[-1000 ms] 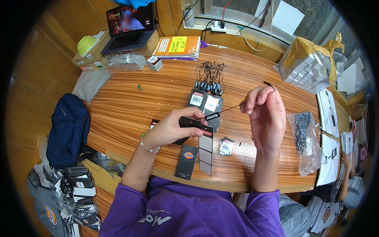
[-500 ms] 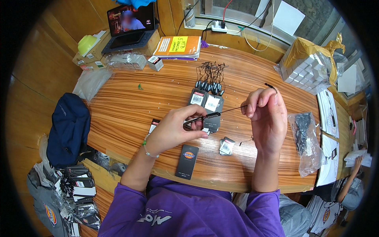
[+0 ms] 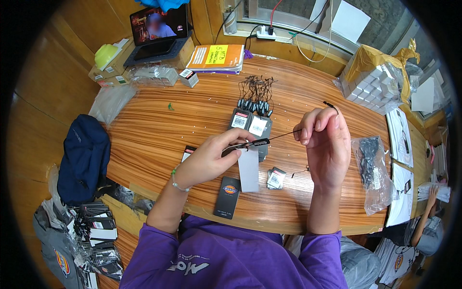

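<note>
My left hand [image 3: 207, 161] is closed on a hang tag [image 3: 249, 172], whose plain pale side hangs below the fingers. A small black tab [image 3: 261, 142] lies at those fingertips. From it a thin black cord [image 3: 285, 133] runs taut to my right hand [image 3: 328, 144], which pinches the cord between thumb and fingers. The cord's dark end piece [image 3: 329, 104] sticks out above the right fingers. Behind my left hand stand stacked dark tags with barcode labels [image 3: 258, 126], their cords spread out [image 3: 257, 89]. A black tag [image 3: 226, 197] lies flat near the table's front edge.
Small labelled cards [image 3: 276, 178] lie between my forearms. On the right are a plastic bag of black cords [image 3: 369, 164] and a wrapped pack of white boxes [image 3: 373, 86]. A tablet [image 3: 160, 24] and an orange notebook [image 3: 216, 57] stand behind. A navy pouch [image 3: 83, 159] sits left.
The pale tag now hangs down below my left fingers, where it was mostly hidden before. My left hand has turned slightly and its fingers are closer together. My right hand has barely moved.
</note>
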The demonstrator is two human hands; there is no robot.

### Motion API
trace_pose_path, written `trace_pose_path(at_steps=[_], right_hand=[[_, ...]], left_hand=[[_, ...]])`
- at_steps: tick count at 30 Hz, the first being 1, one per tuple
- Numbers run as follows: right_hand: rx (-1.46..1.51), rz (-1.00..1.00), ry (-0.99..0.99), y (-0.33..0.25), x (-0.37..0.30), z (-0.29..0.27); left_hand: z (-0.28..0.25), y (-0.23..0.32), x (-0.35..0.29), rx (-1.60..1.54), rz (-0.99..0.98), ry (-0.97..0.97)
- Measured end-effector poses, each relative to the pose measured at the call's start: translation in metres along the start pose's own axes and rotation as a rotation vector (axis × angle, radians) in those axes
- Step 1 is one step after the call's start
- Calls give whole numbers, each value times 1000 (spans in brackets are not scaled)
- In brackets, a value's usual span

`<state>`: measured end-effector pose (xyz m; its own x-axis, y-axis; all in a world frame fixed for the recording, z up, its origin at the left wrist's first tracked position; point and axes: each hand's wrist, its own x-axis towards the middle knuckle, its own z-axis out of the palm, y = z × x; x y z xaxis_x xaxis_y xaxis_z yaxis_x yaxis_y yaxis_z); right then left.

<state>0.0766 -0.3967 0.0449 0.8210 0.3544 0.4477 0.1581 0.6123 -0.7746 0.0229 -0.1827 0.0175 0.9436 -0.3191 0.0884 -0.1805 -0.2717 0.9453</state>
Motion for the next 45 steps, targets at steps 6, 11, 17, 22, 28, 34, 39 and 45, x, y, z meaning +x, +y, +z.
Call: trace_pose_path(at_steps=[6, 11, 17, 22, 28, 34, 39, 45], right_hand=[[1, 1, 11, -2, -1, 0], [17, 7, 3, -2, -2, 1], [-32, -16, 18, -2, 0, 0], [14, -53, 76, -3, 1, -3], [11, -43, 87, -2, 2, -4], [-212, -92, 107, 1, 3, -1], [-548, -86, -33, 6, 1, 11], [-775, -63, -17, 22, 9, -3]], left_hand=[[-5, -5, -1, -165, -39, -128], [-6, -9, -2, -281, -37, -160], [-4, -8, -3, -293, -60, -147], [-1, -4, -1, -145, -8, -92], [-2, -5, -2, -4, 1, -73], [-4, -3, -4, -61, -43, -15], [-9, -1, -3, 26, -108, 17], [-7, -2, -2, -192, -43, -65]])
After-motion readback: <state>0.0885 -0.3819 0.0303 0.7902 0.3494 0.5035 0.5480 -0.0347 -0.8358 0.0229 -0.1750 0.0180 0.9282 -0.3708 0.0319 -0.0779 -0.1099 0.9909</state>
